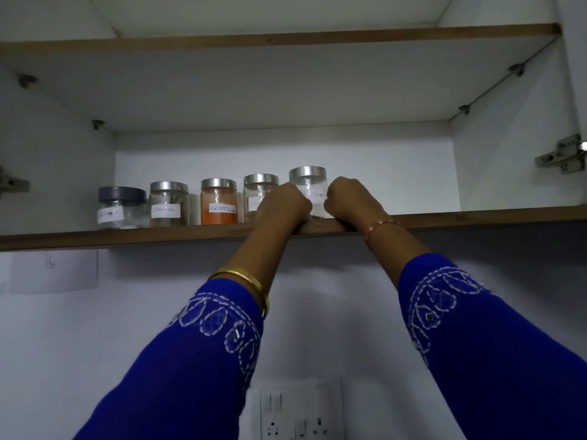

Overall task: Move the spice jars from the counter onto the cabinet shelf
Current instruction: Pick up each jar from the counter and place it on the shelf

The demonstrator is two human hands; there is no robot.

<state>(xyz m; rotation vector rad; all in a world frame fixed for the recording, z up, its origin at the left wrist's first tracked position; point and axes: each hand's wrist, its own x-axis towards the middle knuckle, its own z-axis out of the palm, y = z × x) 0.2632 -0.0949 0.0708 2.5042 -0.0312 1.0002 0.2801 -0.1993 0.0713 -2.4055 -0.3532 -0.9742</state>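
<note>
Several spice jars stand in a row on the cabinet shelf. From the left: a dark-lidded jar, a cinnamon jar, a red chilli powder jar, and a silver-lidded jar partly hidden by my left hand. The rightmost jar, labelled clove, rests at the shelf's front edge. My left hand and my right hand press against its two sides, fingers curled around it. Its lower part is hidden by my hands.
An upper shelf spans the cabinet overhead. Door hinges stick out at the right side. A switch and socket plate is on the wall below. Shelf space lies right of the clove jar.
</note>
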